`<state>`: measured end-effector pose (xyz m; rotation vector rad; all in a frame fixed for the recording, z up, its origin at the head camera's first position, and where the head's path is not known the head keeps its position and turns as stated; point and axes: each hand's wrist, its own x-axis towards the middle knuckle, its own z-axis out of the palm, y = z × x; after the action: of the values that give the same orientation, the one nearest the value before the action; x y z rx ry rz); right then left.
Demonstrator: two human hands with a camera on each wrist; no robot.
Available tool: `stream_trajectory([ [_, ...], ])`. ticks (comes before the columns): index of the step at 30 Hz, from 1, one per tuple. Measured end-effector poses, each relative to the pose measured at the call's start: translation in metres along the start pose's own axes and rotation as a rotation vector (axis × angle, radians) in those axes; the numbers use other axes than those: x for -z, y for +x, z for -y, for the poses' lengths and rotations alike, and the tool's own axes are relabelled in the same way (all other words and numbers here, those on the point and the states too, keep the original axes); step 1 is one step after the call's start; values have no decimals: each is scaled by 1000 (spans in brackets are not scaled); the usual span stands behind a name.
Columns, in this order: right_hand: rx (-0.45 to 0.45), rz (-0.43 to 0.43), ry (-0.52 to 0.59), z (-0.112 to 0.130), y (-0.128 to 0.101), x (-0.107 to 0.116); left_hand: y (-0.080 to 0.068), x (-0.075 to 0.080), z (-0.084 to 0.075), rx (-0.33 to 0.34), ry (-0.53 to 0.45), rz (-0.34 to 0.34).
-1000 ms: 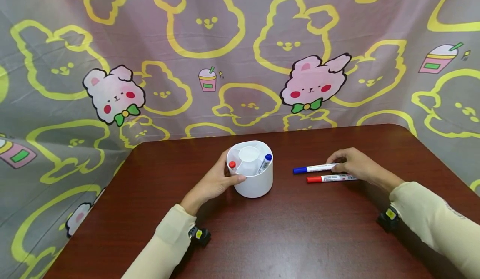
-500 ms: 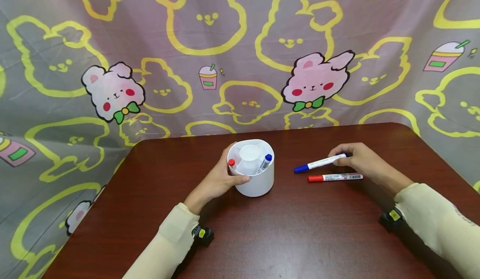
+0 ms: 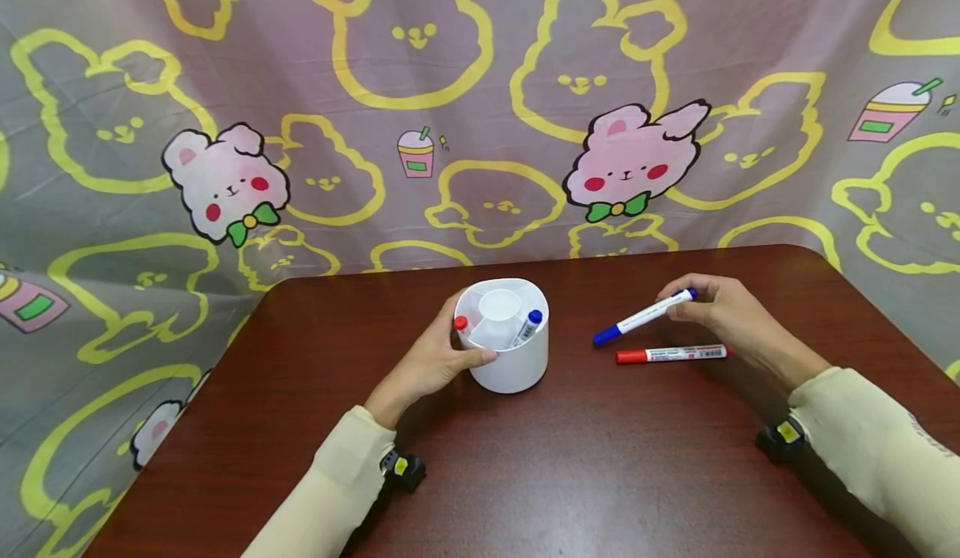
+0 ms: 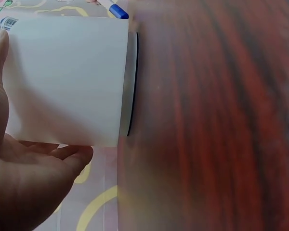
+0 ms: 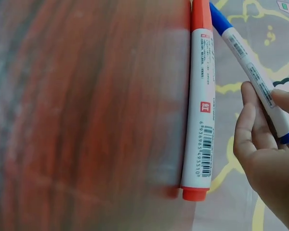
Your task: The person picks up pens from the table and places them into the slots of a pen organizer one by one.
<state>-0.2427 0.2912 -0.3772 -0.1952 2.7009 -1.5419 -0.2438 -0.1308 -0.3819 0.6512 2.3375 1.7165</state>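
Note:
A white round pen organizer (image 3: pixel 512 371) with several compartments stands on the table. My left hand (image 3: pixel 424 366) grips its left side, thumb at the front near the rim and fingers behind. Inside, a red-ended marker (image 3: pixel 461 325) leans at the left and a blue-ended marker (image 3: pixel 529 328) at the right. Off to the right, my right hand (image 3: pixel 727 316) pinches a blue marker (image 3: pixel 647 316) near its tail between thumb and fingers. That marker tilts, its blue cap end lower and toward the organizer. Just in front of it, a red marker (image 3: pixel 675 355) lies flat on the table.
The dark red-brown wooden table (image 3: pixel 555 475) has rounded far corners. A cartoon-printed cloth (image 3: pixel 480 125) hangs close behind its far edge. Each sleeve carries a small black wrist device, such as the left one (image 3: pixel 405 470).
My right hand has lifted the blue marker's tail from the table, so it now slants above the red one. The left hand keeps its grip on the organizer.

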Motion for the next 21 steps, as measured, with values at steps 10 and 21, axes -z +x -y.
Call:
stream_trajectory([
  [10, 54, -29, 330, 7, -1, -1, -3, 3, -1, 13, -10, 14],
  [21, 118, -3, 614, 25, -1, -7, -4, 7, -4, 1, 2, 28],
])
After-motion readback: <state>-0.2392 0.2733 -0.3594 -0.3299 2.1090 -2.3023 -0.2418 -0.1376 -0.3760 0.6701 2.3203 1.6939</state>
